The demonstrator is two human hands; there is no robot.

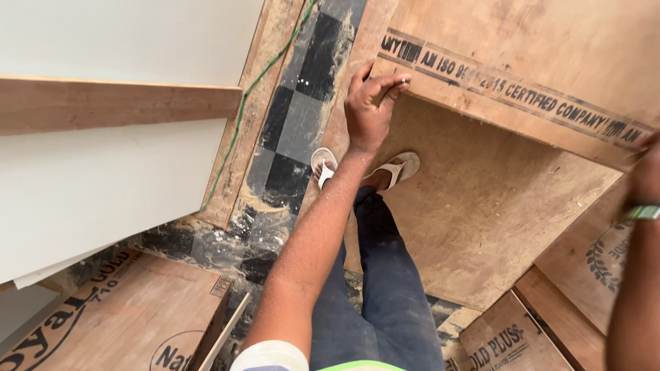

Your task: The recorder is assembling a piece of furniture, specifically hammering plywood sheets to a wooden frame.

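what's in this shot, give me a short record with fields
setting: woodwork site seen from above
left hand: grips the near edge of a raised plywood sheet
right hand: at the sheet's right end, mostly out of frame, green wristband
floor: black and grey checked tiles, sawdust, a plywood board lying flat
feet: white sandals
left side: white panels, green cord

gripped the near edge of a raised plywood sheet (522, 62) with left hand (368, 106), right hand (646, 175) at its far corner, barely visible; stood in white sandals (402, 167) on another plywood board (481, 213) over checkered floor (295, 124).
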